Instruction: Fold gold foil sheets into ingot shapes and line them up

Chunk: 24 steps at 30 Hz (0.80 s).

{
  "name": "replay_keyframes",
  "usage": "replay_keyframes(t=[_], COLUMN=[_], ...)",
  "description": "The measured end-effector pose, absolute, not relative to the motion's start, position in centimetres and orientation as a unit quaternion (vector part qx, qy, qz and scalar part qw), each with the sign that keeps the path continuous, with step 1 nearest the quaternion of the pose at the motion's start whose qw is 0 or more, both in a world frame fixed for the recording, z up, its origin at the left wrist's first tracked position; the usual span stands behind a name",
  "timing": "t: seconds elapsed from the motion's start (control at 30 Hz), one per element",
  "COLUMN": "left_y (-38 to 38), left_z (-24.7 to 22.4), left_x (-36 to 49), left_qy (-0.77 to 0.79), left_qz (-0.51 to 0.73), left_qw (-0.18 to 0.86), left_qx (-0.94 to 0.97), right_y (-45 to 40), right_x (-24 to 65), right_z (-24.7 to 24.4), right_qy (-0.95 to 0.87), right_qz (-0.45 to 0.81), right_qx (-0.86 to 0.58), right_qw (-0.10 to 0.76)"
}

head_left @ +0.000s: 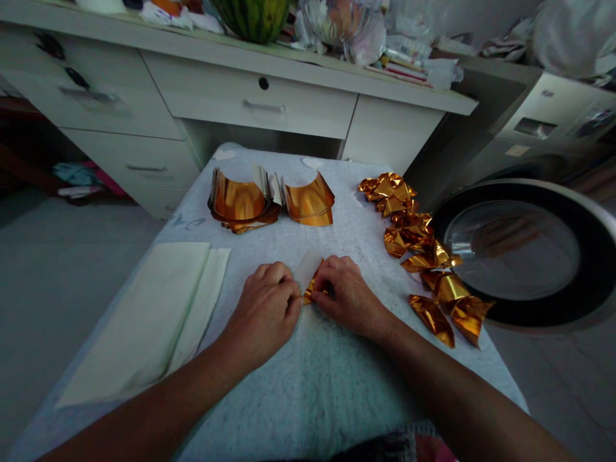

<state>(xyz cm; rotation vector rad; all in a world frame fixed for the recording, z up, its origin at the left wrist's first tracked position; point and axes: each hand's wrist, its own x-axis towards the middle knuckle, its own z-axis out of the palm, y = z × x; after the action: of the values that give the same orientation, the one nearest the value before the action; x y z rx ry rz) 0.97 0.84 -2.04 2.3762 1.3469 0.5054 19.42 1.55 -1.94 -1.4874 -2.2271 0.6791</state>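
Between my hands, over the middle of the table, is a gold foil sheet (pixel 309 292) that looks partly folded, with a pale translucent part sticking up behind it. My left hand (pixel 269 305) is closed, pinching the foil's left side between thumb and fingers. From the right, my right hand (pixel 344 292) pinches the same sheet with its fingers curled. Beyond them stand two stacks of curved gold foil sheets, the left stack (pixel 240 200) and the right stack (pixel 310 202). Several folded gold foil pieces (pixel 409 234) lie in a row along the table's right side.
White paper sheets (pixel 139 314) lie on the cloth-covered table (pixel 337 398) at left. A white drawer desk (pixel 260 96) borders the far edge, with a watermelon (pixel 253 16) and a glass bowl (pixel 337 19) on top. An open washing machine door (pixel 520 250) juts out at right.
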Motion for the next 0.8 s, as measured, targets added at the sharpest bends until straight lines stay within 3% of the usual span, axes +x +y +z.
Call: replay_keyframes(t=[0.8], left_y=[0.62], left_z=[-2.34], left_x=[1.18], left_qy=[0.479], left_qz=[0.174], left_qw=[0.152], left_qx=[0.847], right_y=[1.53], right_x=[19.51], right_z=[-2.09], right_qy=[-0.79], right_qz=[0.236], right_qx=[-0.529], right_qw=[0.202])
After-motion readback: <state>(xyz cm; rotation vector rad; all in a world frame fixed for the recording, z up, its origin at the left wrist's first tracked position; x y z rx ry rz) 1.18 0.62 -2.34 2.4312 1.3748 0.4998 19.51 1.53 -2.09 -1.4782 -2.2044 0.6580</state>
